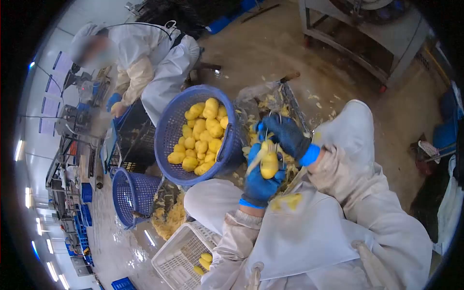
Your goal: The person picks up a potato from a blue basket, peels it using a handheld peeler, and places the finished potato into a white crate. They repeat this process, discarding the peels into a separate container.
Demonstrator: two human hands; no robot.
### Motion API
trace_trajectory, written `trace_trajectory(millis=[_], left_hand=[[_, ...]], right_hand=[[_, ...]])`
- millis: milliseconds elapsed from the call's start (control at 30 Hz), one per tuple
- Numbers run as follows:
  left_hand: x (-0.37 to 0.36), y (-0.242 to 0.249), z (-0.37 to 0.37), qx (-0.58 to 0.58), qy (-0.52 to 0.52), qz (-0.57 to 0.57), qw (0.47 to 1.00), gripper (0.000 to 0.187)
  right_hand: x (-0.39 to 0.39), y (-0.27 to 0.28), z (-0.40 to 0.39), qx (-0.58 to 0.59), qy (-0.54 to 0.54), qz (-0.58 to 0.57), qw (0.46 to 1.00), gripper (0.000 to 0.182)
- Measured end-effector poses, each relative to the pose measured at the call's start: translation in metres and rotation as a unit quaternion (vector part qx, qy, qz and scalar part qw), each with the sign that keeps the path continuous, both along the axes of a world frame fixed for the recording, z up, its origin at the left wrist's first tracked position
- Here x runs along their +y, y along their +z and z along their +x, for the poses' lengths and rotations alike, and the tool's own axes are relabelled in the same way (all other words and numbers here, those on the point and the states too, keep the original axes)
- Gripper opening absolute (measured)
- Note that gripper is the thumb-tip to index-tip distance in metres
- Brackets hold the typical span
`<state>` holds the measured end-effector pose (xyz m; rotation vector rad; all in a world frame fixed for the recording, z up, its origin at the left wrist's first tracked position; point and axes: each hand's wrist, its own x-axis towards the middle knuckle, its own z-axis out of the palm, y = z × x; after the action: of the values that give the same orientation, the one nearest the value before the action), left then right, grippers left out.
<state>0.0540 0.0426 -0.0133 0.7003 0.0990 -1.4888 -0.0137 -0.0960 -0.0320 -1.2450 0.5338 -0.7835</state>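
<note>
Far left: co-worker in white (137,50), seated. Below, smaller blue basket (123,198) on the wet floor, heap of peelings (169,218) just beside. White crate (164,254), a few yellow potatoes (206,257) inside. Center: big blue basket (166,130), tilted in view, plenty of potatoes (202,133) in it. Then left hand (262,185), blue glove, fingers clamped around one potato (269,166), which sits in front of the apron, above loose scraps. Pale strip (256,160) hangs beside it. Right hand (288,137), gloved, fingers curled on a thin metal tool (275,144), mostly hidden, probably a peeler, at the potato's upper end. Step, my read: mid-peel. Next move calls for a firm left grip, a turn to unpeeled skin, and a stroke clear of the left fingers.
</note>
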Motion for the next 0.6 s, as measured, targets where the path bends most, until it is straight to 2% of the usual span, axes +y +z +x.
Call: trace_trajectory(millis=[67, 100, 133, 167, 233, 300, 367, 400, 433, 500, 533, 600], left_hand=[[0.007, -0.002, 0.004, -0.025, -0.028, -0.012, 0.999, 0.046], [0.007, -0.001, 0.009, -0.052, -0.056, -0.036, 0.996, 0.044], [0.006, 0.008, 0.006, -0.058, -0.039, -0.024, 0.997, 0.043], [0.005, 0.005, 0.007, -0.057, -0.038, -0.026, 0.997, 0.043], [0.003, -0.006, 0.005, -0.062, 0.017, 0.049, 0.997, 0.042], [-0.001, -0.007, 0.002, -0.050, -0.002, 0.033, 0.998, 0.042], [0.004, -0.008, 0.003, -0.034, -0.033, 0.008, 0.999, 0.040], [0.008, -0.009, 0.009, 0.025, -0.061, -0.059, 0.996, 0.043], [0.004, -0.001, 0.011, 0.020, -0.062, -0.061, 0.996, 0.043], [0.003, 0.013, 0.001, 0.065, 0.018, -0.003, 0.998, 0.048], [0.004, -0.001, 0.003, 0.054, 0.027, -0.002, 0.998, 0.047], [-0.005, 0.003, -0.003, 0.074, 0.028, 0.001, 0.997, 0.044]], right_hand=[[-0.032, -0.015, -0.002, -0.009, -0.003, -0.039, 0.999, 0.025], [-0.050, -0.020, -0.007, -0.089, -0.055, 0.006, 0.994, 0.025], [-0.060, -0.021, -0.008, -0.168, -0.109, 0.051, 0.978, 0.025], [-0.046, -0.004, -0.007, -0.167, -0.109, 0.049, 0.979, 0.025], [-0.001, 0.022, -0.008, -0.059, -0.079, 0.011, 0.995, 0.026], [-0.001, -0.008, 0.002, -0.030, -0.055, -0.005, 0.998, 0.027], [-0.026, -0.014, 0.000, -0.046, -0.116, -0.005, 0.992, 0.029], [-0.038, -0.015, -0.004, -0.032, -0.177, 0.031, 0.983, 0.031], [-0.037, -0.007, -0.004, -0.037, -0.178, 0.030, 0.983, 0.031], [-0.021, 0.005, -0.017, -0.046, -0.145, 0.009, 0.988, 0.031], [-0.002, 0.008, -0.013, -0.091, -0.094, 0.043, 0.990, 0.032], [0.025, 0.004, -0.011, -0.030, -0.050, 0.063, 0.996, 0.031]])
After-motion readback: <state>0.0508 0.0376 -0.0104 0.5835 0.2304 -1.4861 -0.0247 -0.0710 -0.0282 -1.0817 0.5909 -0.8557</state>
